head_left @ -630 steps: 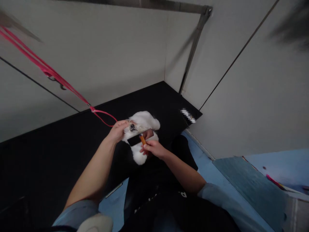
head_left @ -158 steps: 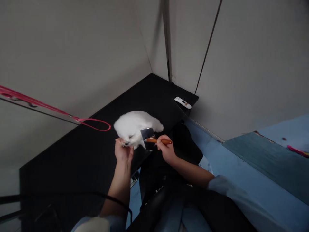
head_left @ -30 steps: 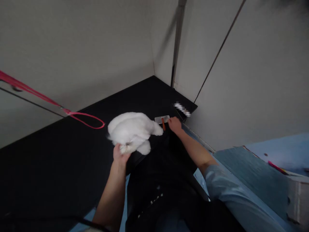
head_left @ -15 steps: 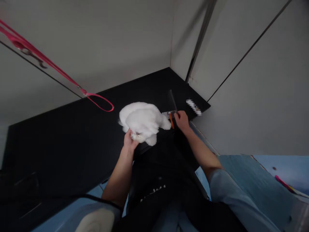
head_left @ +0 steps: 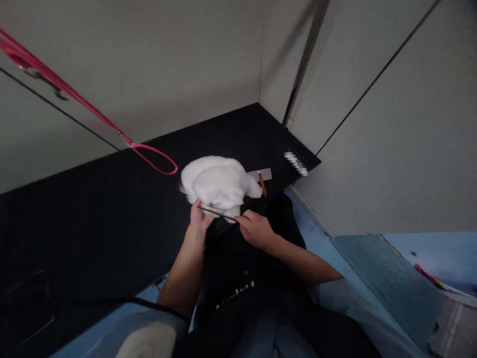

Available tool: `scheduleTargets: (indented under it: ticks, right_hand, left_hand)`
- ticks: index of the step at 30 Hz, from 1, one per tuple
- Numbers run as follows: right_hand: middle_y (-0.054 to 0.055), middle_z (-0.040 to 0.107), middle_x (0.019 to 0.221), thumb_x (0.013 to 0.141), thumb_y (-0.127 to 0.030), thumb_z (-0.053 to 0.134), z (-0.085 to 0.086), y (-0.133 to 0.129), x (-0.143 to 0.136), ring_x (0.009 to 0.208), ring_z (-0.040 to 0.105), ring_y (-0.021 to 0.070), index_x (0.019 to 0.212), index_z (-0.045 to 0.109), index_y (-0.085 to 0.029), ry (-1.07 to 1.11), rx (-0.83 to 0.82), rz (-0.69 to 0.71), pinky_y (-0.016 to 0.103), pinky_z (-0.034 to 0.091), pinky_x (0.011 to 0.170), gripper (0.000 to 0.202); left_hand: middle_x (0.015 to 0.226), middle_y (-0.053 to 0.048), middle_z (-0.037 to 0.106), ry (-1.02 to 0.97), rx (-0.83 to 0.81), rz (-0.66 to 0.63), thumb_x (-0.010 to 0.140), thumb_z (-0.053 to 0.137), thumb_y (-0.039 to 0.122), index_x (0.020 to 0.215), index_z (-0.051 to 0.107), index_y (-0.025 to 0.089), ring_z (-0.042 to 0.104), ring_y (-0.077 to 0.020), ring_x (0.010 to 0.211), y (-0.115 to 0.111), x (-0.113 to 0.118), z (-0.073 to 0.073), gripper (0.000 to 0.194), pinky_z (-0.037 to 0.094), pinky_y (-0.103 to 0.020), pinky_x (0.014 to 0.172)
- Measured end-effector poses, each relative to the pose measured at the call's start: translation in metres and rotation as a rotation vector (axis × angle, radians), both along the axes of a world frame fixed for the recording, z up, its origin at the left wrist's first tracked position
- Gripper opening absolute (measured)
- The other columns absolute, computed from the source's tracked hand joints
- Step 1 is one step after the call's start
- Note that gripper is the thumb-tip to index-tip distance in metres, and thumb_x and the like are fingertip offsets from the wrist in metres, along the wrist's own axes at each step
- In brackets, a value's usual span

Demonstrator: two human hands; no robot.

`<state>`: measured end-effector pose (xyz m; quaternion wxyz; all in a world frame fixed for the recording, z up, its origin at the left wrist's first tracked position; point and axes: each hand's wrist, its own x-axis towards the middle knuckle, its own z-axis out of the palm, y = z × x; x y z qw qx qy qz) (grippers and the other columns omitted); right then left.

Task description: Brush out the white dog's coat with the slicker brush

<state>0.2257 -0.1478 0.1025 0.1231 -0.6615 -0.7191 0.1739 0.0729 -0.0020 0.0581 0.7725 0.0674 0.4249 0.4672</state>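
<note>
A small white fluffy dog point(head_left: 216, 179) is on the black grooming table point(head_left: 149, 209), close to its front edge. My left hand point(head_left: 199, 215) is closed on the dog's fur at the near side, by what looks like its head; some fingers are hidden under the fur. My right hand point(head_left: 256, 228) grips one end of a thin dark comb point(head_left: 220, 214). The comb lies across the fur, its far tip close to my left thumb. Just right of the dog lies a slicker brush with a pale flat head point(head_left: 266, 174) and an orange handle point(head_left: 262, 185).
A pink leash loop point(head_left: 156, 158) hangs over the table's left part, coming from the upper left. A pixelated white item point(head_left: 296, 164) lies at the table's right corner. Grey walls point(head_left: 186, 64) stand behind and to the right. A dark cable point(head_left: 130, 300) crosses by my left arm.
My right hand has moved left and nearer to me with the comb, from beside the brush to the dog's fur. The brush now shows more fully. My left hand stays at the dog.
</note>
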Motion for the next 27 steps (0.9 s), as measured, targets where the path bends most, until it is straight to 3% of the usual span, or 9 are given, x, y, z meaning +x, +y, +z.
scheduleTargets:
  ticks: [3,7,12,18,19,22,24,27]
  right_hand:
    - [0.008,0.065,0.103,0.096,-0.016,0.046,0.001,-0.004,-0.002,0.086,0.060,0.0158,0.114,0.070,-0.021,-0.011,-0.012,-0.029,0.023,0.045,0.070,0.030]
    - [0.005,0.066,0.100,0.095,-0.017,0.049,0.002,-0.006,-0.002,0.085,0.061,0.0139,0.114,0.070,-0.023,0.081,-0.026,0.095,0.022,0.045,0.072,0.029]
    - [0.008,0.066,0.101,0.095,-0.015,0.046,0.007,-0.004,-0.002,0.083,0.061,0.0150,0.112,0.071,-0.019,-0.010,-0.012,-0.030,0.023,0.044,0.069,0.030]
    - [0.004,0.067,0.096,0.091,-0.016,0.054,0.012,-0.012,-0.005,0.083,0.060,0.0130,0.109,0.072,-0.020,0.145,-0.069,0.319,0.021,0.044,0.068,0.025]
    - [0.004,0.066,0.096,0.091,-0.016,0.054,0.013,-0.012,-0.005,0.084,0.060,0.0129,0.109,0.072,-0.021,0.154,-0.050,0.306,0.021,0.044,0.069,0.025]
    - [0.007,0.066,0.097,0.094,-0.016,0.049,0.014,-0.009,-0.005,0.081,0.060,0.0137,0.107,0.071,-0.018,0.076,-0.003,0.084,0.022,0.043,0.067,0.026]
    - [0.008,0.066,0.095,0.093,-0.015,0.049,0.014,-0.008,-0.005,0.079,0.060,0.0145,0.103,0.072,-0.016,0.059,-0.035,0.045,0.023,0.044,0.067,0.025]
    - [0.006,0.067,0.092,0.087,-0.011,0.055,0.010,-0.011,-0.005,0.082,0.061,0.0148,0.099,0.073,-0.017,0.236,-0.126,0.265,0.024,0.046,0.072,0.023]
  left_hand:
    - [0.069,-0.007,0.073,0.001,0.005,0.004,0.085,0.052,0.019,0.089,0.069,0.012,0.070,-0.0202,0.062,-0.002,0.002,0.002,0.018,0.061,-0.029,0.067]
    - [0.067,-0.006,0.072,0.011,-0.023,-0.002,0.087,0.051,0.020,0.088,0.069,0.012,0.069,-0.0192,0.059,-0.002,0.003,0.004,0.020,0.061,-0.030,0.067]
    - [0.076,-0.007,0.075,-0.013,0.004,0.010,0.086,0.050,0.018,0.095,0.070,0.012,0.072,-0.0204,0.069,-0.002,0.004,0.002,0.023,0.061,-0.030,0.073]
    - [0.072,-0.007,0.073,0.003,-0.024,0.012,0.083,0.052,0.016,0.092,0.069,0.013,0.070,-0.0188,0.063,-0.004,0.001,-0.003,0.019,0.060,-0.027,0.064]
    - [0.072,-0.006,0.073,-0.011,-0.014,0.012,0.082,0.054,0.016,0.091,0.069,0.013,0.070,-0.0188,0.063,-0.004,0.000,-0.003,0.018,0.060,-0.027,0.063]
    - [0.070,-0.006,0.072,-0.018,-0.003,0.013,0.080,0.058,0.017,0.087,0.068,0.014,0.069,-0.0194,0.061,-0.004,0.000,-0.005,0.012,0.060,-0.028,0.061]
    - [0.067,-0.006,0.071,-0.006,-0.017,0.018,0.080,0.059,0.017,0.083,0.067,0.013,0.068,-0.0189,0.058,-0.005,0.000,-0.005,0.010,0.060,-0.026,0.059]
    - [0.065,-0.005,0.070,-0.017,-0.009,0.007,0.081,0.059,0.016,0.080,0.066,0.014,0.068,-0.0181,0.056,-0.006,0.000,-0.003,0.007,0.060,-0.026,0.059]
